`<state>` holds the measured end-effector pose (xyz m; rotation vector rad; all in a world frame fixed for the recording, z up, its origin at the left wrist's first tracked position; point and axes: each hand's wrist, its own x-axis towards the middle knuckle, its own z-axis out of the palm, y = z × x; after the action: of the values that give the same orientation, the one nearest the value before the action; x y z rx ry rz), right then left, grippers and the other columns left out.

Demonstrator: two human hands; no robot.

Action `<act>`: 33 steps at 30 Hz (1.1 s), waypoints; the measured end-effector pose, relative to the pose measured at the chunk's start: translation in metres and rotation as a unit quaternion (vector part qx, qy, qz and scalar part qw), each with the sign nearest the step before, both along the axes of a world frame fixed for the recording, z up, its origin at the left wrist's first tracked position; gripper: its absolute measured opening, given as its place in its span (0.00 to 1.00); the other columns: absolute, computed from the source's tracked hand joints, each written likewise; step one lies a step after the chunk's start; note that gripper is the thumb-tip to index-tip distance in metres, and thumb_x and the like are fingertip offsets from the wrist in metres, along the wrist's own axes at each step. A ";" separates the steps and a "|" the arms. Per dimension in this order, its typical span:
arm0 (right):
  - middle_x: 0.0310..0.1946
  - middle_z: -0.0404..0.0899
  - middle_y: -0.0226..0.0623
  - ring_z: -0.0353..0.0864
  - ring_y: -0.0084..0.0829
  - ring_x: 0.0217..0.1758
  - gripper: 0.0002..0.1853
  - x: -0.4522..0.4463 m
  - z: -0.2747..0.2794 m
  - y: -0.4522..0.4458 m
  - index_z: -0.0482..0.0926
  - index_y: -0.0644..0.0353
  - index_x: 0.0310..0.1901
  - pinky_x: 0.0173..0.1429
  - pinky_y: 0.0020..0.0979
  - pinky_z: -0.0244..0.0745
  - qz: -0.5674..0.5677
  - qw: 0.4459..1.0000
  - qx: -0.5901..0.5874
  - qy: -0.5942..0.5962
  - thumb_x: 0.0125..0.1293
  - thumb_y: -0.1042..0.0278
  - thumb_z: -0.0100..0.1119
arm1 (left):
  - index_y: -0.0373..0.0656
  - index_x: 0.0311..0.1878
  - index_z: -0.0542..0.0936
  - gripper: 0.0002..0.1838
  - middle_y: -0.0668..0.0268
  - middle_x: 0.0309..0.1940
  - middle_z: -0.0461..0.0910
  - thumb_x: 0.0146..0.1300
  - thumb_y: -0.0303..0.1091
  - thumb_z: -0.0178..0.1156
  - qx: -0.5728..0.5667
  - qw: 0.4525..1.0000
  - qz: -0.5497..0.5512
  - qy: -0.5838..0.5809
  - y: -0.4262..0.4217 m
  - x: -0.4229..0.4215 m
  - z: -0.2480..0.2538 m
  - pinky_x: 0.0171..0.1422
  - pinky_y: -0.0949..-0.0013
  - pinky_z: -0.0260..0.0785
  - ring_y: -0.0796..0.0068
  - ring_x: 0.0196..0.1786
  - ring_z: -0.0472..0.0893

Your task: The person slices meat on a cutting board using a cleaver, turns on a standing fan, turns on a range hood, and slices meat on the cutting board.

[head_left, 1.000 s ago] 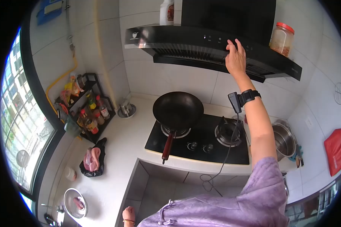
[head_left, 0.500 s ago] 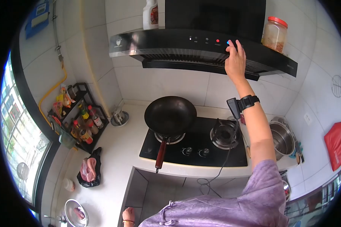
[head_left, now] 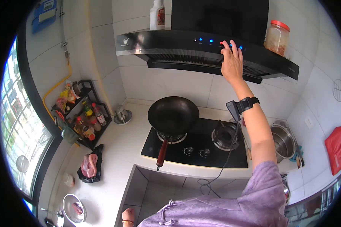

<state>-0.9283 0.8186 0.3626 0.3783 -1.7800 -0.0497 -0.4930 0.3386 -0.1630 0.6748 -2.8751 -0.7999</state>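
Observation:
My right hand (head_left: 232,63) is raised to the black range hood (head_left: 159,41), fingers stretched out and holding nothing. Its fingertips are at the control panel beside a red light (head_left: 221,42); from here I cannot tell whether they press. Several blue lights show along the panel. A black band (head_left: 249,102) with a small device and cable is on my right wrist. Low in the view, my left hand (head_left: 128,215) is curled closed with nothing showing in it. Below the hood, a dark wok (head_left: 173,114) with a wooden handle sits on the left burner of the gas stove (head_left: 195,159).
Raw meat (head_left: 89,165) lies on a black bag on the left counter, near a bowl (head_left: 67,206) holding more meat. A seasoning rack (head_left: 88,117) stands by the window. A steel pot (head_left: 282,142) is right of the stove. A spray bottle (head_left: 157,17) and a red-lidded jar (head_left: 277,38) stand on the hood.
My right hand has shifted left along the panel, from a blue light toward the red one. More blue lights are lit now. The view has turned slightly; my left hand stays low.

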 end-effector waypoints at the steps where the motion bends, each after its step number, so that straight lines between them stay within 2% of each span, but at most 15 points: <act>1: 0.59 0.65 0.37 0.50 0.41 0.70 0.09 0.000 -0.001 -0.002 0.69 0.60 0.41 0.69 0.49 0.46 -0.008 1.000 0.009 -0.010 0.59 0.78 0.44 | 0.46 0.30 0.82 0.08 0.56 0.26 0.79 0.53 0.37 0.55 0.002 1.000 0.000 0.010 -0.002 0.003 -0.005 0.38 0.58 0.72 0.54 0.33 0.79; 3: 0.59 0.65 0.37 0.51 0.41 0.69 0.08 -0.012 -0.002 0.001 0.69 0.60 0.40 0.69 0.48 0.46 -0.006 1.000 0.011 -0.010 0.59 0.78 0.44 | 0.45 0.29 0.81 0.08 0.55 0.26 0.79 0.53 0.36 0.54 -0.003 1.000 -0.001 0.009 0.001 0.006 0.001 0.37 0.57 0.72 0.53 0.32 0.79; 5: 0.60 0.65 0.35 0.51 0.39 0.69 0.12 -0.018 -0.002 0.001 0.68 0.60 0.40 0.69 0.47 0.47 -0.031 0.999 0.025 -0.008 0.54 0.83 0.44 | 0.45 0.28 0.81 0.08 0.55 0.25 0.79 0.53 0.36 0.54 -0.007 1.000 -0.001 0.006 0.003 0.008 0.002 0.37 0.57 0.72 0.53 0.32 0.79; 8: 0.59 0.66 0.37 0.52 0.41 0.69 0.10 -0.011 0.003 -0.002 0.69 0.60 0.41 0.68 0.47 0.48 -0.054 0.997 0.041 -0.030 0.58 0.78 0.44 | 0.43 0.26 0.80 0.09 0.54 0.24 0.78 0.53 0.35 0.53 -0.021 1.000 -0.002 0.020 0.007 0.015 -0.007 0.35 0.56 0.71 0.52 0.30 0.78; 9: 0.59 0.66 0.36 0.52 0.41 0.69 0.11 -0.008 0.003 -0.002 0.68 0.59 0.42 0.68 0.47 0.48 -0.040 0.998 0.024 -0.034 0.56 0.79 0.45 | 0.44 0.26 0.80 0.08 0.54 0.24 0.78 0.53 0.35 0.53 -0.019 1.000 -0.007 -0.019 0.018 0.012 0.027 0.35 0.56 0.71 0.52 0.30 0.78; 11: 0.59 0.65 0.35 0.53 0.42 0.68 0.13 0.002 -0.004 -0.007 0.68 0.60 0.42 0.67 0.48 0.48 0.024 1.000 -0.008 -0.007 0.53 0.81 0.46 | 0.45 0.25 0.79 0.08 0.56 0.23 0.78 0.51 0.35 0.53 -0.037 0.999 -0.007 -0.008 0.012 0.017 0.007 0.33 0.57 0.70 0.53 0.29 0.78; 13: 0.58 0.66 0.37 0.55 0.42 0.67 0.17 0.014 -0.020 -0.016 0.68 0.60 0.44 0.65 0.47 0.51 0.081 0.996 -0.030 0.009 0.50 0.82 0.49 | 0.44 0.24 0.79 0.08 0.55 0.24 0.78 0.54 0.34 0.53 -0.032 0.999 -0.026 0.014 0.019 0.017 0.024 0.35 0.55 0.71 0.53 0.31 0.78; 15: 0.54 0.69 0.37 0.61 0.41 0.63 0.16 0.028 -0.039 -0.031 0.69 0.59 0.43 0.62 0.44 0.55 0.133 0.991 -0.026 0.007 0.51 0.80 0.52 | 0.44 0.26 0.78 0.08 0.56 0.25 0.78 0.55 0.33 0.52 -0.037 0.999 -0.024 0.014 0.020 0.025 0.021 0.37 0.55 0.71 0.53 0.32 0.78; 17: 0.47 0.74 0.37 0.67 0.40 0.57 0.11 0.036 -0.061 -0.042 0.71 0.62 0.40 0.58 0.38 0.60 0.216 0.975 -0.033 -0.027 0.53 0.79 0.54 | 0.44 0.28 0.78 0.07 0.56 0.26 0.78 0.56 0.34 0.52 -0.035 0.999 0.016 -0.036 0.024 0.032 0.030 0.38 0.56 0.71 0.54 0.34 0.78; 18: 0.39 0.75 0.37 0.71 0.39 0.48 0.07 0.042 -0.071 -0.052 0.72 0.63 0.36 0.52 0.34 0.64 0.252 0.966 -0.042 -0.032 0.54 0.78 0.55 | 0.44 0.28 0.78 0.07 0.56 0.27 0.78 0.56 0.34 0.52 -0.027 0.999 0.018 -0.030 0.026 0.037 0.032 0.38 0.56 0.71 0.54 0.34 0.78; 19: 0.39 0.75 0.37 0.71 0.39 0.48 0.07 0.048 -0.081 -0.062 0.72 0.63 0.36 0.52 0.34 0.64 0.268 0.962 -0.038 -0.047 0.54 0.78 0.55 | 0.44 0.29 0.78 0.07 0.56 0.27 0.78 0.56 0.34 0.52 -0.020 0.999 0.020 -0.020 0.028 0.042 0.034 0.38 0.56 0.70 0.54 0.34 0.78; 21: 0.34 0.75 0.38 0.72 0.39 0.41 0.04 0.062 -0.101 -0.081 0.72 0.63 0.32 0.46 0.34 0.67 0.326 0.934 -0.033 -0.145 0.54 0.80 0.54 | 0.43 0.29 0.77 0.07 0.55 0.28 0.78 0.56 0.34 0.52 -0.005 0.997 0.055 -0.046 0.037 0.057 0.043 0.38 0.56 0.70 0.54 0.34 0.78; 25: 0.28 0.74 0.39 0.73 0.40 0.36 0.04 0.094 -0.137 -0.140 0.72 0.63 0.29 0.42 0.36 0.68 0.451 0.866 0.018 -0.214 0.52 0.80 0.57 | 0.42 0.30 0.77 0.07 0.56 0.28 0.78 0.56 0.34 0.52 0.007 0.990 0.098 -0.102 0.054 0.098 0.060 0.39 0.56 0.70 0.53 0.35 0.78; 29: 0.29 0.73 0.41 0.73 0.42 0.37 0.06 0.134 -0.175 -0.201 0.72 0.64 0.30 0.42 0.36 0.69 0.537 0.798 0.073 -0.266 0.51 0.81 0.58 | 0.43 0.32 0.77 0.09 0.55 0.32 0.77 0.57 0.36 0.50 0.027 0.978 0.137 -0.154 0.062 0.160 0.064 0.42 0.55 0.69 0.54 0.38 0.77; 33: 0.30 0.73 0.42 0.72 0.43 0.37 0.05 0.196 -0.222 -0.253 0.72 0.65 0.31 0.43 0.36 0.68 0.592 0.710 0.097 -0.370 0.52 0.81 0.56 | 0.44 0.35 0.78 0.10 0.57 0.34 0.77 0.58 0.37 0.50 0.047 0.957 0.238 -0.158 0.073 0.215 0.079 0.46 0.57 0.70 0.55 0.41 0.77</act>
<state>-0.7326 0.5658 0.1407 1.8454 -1.9441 0.9596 -0.2781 0.4119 -0.0837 1.5584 -2.7416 -0.8139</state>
